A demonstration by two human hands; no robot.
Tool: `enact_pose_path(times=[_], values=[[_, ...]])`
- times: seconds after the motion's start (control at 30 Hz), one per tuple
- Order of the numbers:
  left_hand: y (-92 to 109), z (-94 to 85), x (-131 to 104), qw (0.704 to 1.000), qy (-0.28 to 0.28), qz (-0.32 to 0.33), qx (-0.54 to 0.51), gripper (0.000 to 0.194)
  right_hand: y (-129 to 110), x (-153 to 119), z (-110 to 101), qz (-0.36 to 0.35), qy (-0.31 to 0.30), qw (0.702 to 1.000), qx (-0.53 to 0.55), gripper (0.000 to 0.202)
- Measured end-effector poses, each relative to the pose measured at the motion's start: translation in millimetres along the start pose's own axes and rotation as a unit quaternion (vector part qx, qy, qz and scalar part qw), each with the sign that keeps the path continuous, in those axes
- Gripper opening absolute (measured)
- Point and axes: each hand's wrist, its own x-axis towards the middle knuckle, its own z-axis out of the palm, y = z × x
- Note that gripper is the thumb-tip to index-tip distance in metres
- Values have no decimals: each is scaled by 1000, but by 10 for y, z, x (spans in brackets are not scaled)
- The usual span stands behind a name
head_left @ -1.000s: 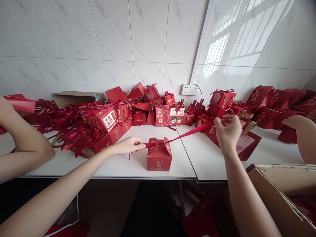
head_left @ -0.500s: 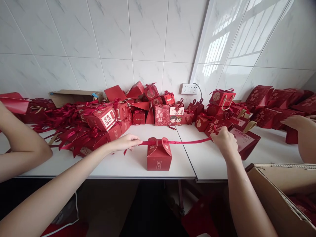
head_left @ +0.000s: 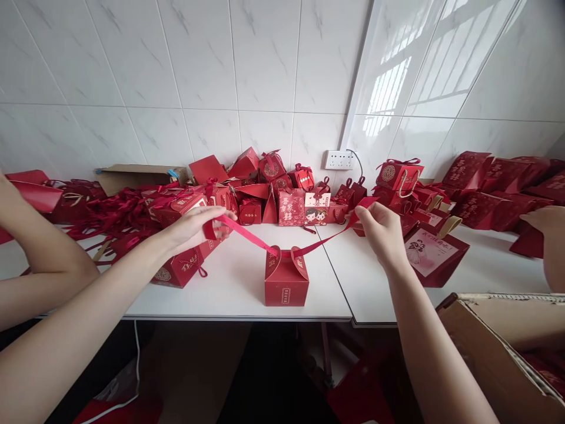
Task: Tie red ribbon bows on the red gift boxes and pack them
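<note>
A small red box [head_left: 286, 285] stands upright near the front edge of the white table [head_left: 238, 288], its curved top flaps drawn together. A red ribbon [head_left: 326, 240] passes through the top and rises to both sides. My left hand [head_left: 198, 228] pinches one end, up and to the left of the box, beside a heap of red boxes. The other end is pinched in my right hand [head_left: 379, 231], up and to the right. Between the hands the ribbon dips in a V shape. No knot shows on it.
Piled red gift boxes [head_left: 249, 209] line the wall. An open cardboard carton [head_left: 489, 335] is at the lower right, a flatter one [head_left: 136, 176] at back left. Another person's arm [head_left: 42, 253] reaches in at left, another hand [head_left: 545, 227] at right. A socket strip [head_left: 339, 159] is on the wall.
Both my hands have risen, the left shifting left and the right coming closer to the box. The ribbon went from nearly level to a V. The hand at far right shifted slightly.
</note>
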Motion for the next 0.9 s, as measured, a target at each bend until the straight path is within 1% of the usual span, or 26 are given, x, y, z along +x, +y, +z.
enact_pose_path(times=[0.1,0.2,0.27,0.37,0.47,0.53,0.6,0.67,0.73,0.77,0.83,0.9], values=[[112,74,-21,999,14,36,-35,20,-90,8,127,-13,-22,995,99,15],[184,164,-36,996,5,54,-72,20,-182,16,251,-15,-35,978,205,12],[223,236,-34,993,-2,68,-98,21,-230,21,325,-11,-56,968,243,13],[289,362,-9,987,3,88,-135,27,-273,30,420,-8,-94,958,269,20],[364,490,26,978,14,103,-181,26,-317,34,502,-26,-109,958,266,26],[401,567,48,969,1,111,-222,24,-363,32,553,-46,-108,964,239,28],[415,632,75,960,-23,123,-249,26,-412,28,607,-57,-111,970,206,29],[399,690,115,959,-43,143,-241,32,-450,29,665,-55,-124,972,192,30],[357,747,169,965,-46,168,-198,35,-475,37,725,-48,-138,970,195,33],[329,776,198,970,-33,180,-160,34,-483,43,751,-47,-142,968,200,33],[263,833,255,975,24,211,-67,30,-493,55,793,-48,-144,967,207,31],[198,885,303,968,77,240,-6,26,-499,68,815,-49,-141,966,211,28]])
